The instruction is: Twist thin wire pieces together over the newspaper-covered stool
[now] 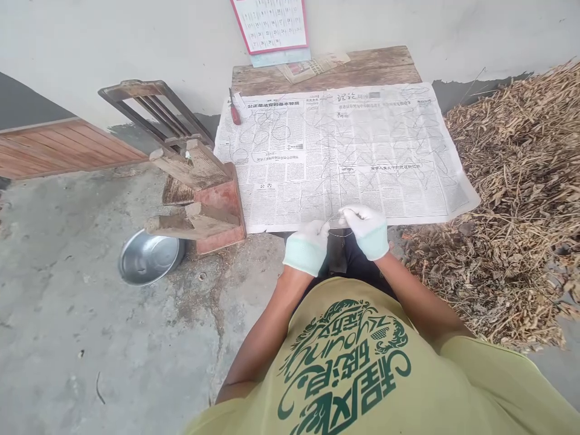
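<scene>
Both hands wear white gloves with pale green cuffs. They meet at the near edge of the newspaper [281,211] spread over the table. A thin wire loop [341,234] runs between them. My left hand [309,241] has its fingers closed on the wire's left side. On the other side, my right hand [365,228] pinches the same wire between thumb and fingers. Several thin wire shapes lie on the newspaper, rounded ones at the left and angular ones at the right. A screwdriver with a red handle [235,115] rests at the paper's left edge.
Left of the table lies an upturned wooden stool [217,199] beside a wooden chair [149,96]. A metal basin [149,258] sits on the concrete floor. Dry plant stalks [507,199] are heaped at the right. A calendar [274,24] hangs on the wall behind.
</scene>
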`<action>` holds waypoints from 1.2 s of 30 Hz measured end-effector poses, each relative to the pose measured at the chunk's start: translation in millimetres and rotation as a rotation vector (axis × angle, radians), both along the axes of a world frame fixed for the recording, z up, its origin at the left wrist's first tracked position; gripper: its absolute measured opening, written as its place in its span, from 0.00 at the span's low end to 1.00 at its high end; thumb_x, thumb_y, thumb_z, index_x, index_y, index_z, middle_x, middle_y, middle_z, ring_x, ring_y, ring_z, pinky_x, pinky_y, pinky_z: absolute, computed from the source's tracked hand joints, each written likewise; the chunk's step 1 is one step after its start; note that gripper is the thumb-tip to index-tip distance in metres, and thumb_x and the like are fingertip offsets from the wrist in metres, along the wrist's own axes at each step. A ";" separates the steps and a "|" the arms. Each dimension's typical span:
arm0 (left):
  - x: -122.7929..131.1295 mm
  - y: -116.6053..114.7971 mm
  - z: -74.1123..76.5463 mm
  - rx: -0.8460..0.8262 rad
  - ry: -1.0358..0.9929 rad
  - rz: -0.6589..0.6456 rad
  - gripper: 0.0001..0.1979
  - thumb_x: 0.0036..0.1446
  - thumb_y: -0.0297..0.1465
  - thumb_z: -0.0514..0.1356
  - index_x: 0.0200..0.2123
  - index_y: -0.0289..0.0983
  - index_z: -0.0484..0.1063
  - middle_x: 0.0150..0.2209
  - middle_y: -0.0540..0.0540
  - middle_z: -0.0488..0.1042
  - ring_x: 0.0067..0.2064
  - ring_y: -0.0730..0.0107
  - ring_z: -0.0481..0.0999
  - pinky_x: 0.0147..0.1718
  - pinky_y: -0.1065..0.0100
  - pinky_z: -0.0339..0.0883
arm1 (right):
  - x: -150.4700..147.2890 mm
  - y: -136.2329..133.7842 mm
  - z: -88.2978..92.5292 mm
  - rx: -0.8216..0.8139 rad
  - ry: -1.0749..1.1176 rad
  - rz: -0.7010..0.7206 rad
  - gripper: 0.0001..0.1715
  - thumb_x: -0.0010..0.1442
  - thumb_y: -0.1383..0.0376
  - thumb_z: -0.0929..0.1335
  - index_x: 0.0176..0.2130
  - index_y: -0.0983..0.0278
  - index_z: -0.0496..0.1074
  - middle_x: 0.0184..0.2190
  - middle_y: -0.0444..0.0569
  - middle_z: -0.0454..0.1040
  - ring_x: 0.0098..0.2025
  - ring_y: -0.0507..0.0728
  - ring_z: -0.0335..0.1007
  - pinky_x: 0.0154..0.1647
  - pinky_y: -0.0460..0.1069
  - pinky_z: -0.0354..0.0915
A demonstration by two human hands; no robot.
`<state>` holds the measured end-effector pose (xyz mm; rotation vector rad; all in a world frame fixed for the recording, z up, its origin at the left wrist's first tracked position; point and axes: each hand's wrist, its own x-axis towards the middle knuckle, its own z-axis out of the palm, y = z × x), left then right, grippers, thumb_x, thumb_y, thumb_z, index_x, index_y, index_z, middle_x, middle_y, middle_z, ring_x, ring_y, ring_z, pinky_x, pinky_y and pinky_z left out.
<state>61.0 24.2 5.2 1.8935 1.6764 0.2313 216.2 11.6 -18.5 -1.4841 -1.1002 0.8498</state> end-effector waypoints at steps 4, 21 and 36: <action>9.2 -3.8 -3.7 0.071 0.102 0.035 0.20 0.71 0.42 0.49 0.29 0.41 0.71 0.28 0.47 0.76 0.31 0.65 0.74 0.33 0.67 0.58 | -7.8 -2.4 1.7 -0.082 0.097 -0.034 0.14 0.63 0.61 0.66 0.38 0.62 0.81 0.22 0.42 0.76 0.22 0.51 0.70 0.29 0.48 0.69; 34.9 -18.5 -8.8 -0.110 -0.153 0.143 0.15 0.68 0.31 0.54 0.50 0.41 0.78 0.32 0.48 0.82 0.35 0.67 0.81 0.40 0.70 0.70 | -12.1 4.5 -2.2 -0.077 0.057 -0.041 0.17 0.66 0.56 0.65 0.36 0.59 0.81 0.15 0.39 0.64 0.20 0.53 0.63 0.28 0.48 0.65; 15.6 3.0 -14.0 -0.105 -0.244 0.080 0.11 0.67 0.32 0.56 0.43 0.43 0.80 0.36 0.49 0.83 0.40 0.68 0.81 0.43 0.70 0.70 | -7.4 5.7 6.9 -0.132 0.166 0.082 0.14 0.61 0.59 0.69 0.27 0.61 0.77 0.15 0.39 0.65 0.21 0.51 0.60 0.28 0.48 0.62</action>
